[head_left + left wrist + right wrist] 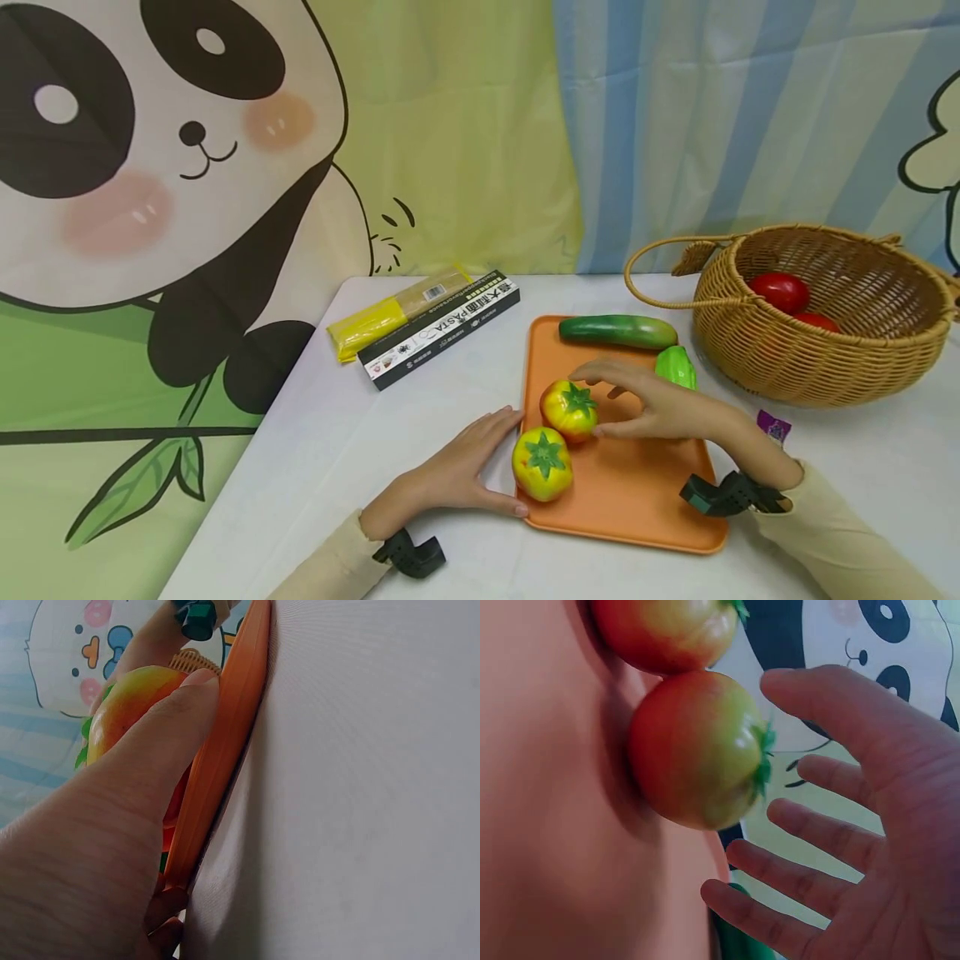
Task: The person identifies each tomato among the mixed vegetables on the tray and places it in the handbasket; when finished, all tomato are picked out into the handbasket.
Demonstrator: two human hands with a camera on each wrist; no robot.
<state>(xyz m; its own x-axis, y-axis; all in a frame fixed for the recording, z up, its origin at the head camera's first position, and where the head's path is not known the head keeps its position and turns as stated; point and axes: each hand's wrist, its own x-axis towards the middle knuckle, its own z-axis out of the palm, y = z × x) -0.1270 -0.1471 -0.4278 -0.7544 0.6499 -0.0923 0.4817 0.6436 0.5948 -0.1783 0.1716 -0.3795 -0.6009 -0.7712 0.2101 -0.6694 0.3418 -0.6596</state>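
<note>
Two yellow-red tomatoes with green leafy tops lie side by side at the left of an orange tray (pixel 645 496). My left hand (pixel 457 475) is at the tray's left edge with fingers extended, its thumb (pixel 176 712) against the rim beside the near tomato (pixel 542 475). Over the tray, my right hand (pixel 656 406) is spread around the right side of the far tomato (pixel 566 410). A gap shows between that tomato (pixel 697 750) and the right fingers (pixel 780 877) in the right wrist view. Neither hand grips anything.
A green cucumber (pixel 618 331) and a light green ridged piece (pixel 677 367) lie at the tray's far end. Right of it stands a wicker basket (pixel 817 358) with red, shiny items (pixel 780 292). A purple packet (pixel 773 427), pasta box (pixel 438 329) and yellow package (pixel 375 325) lie around.
</note>
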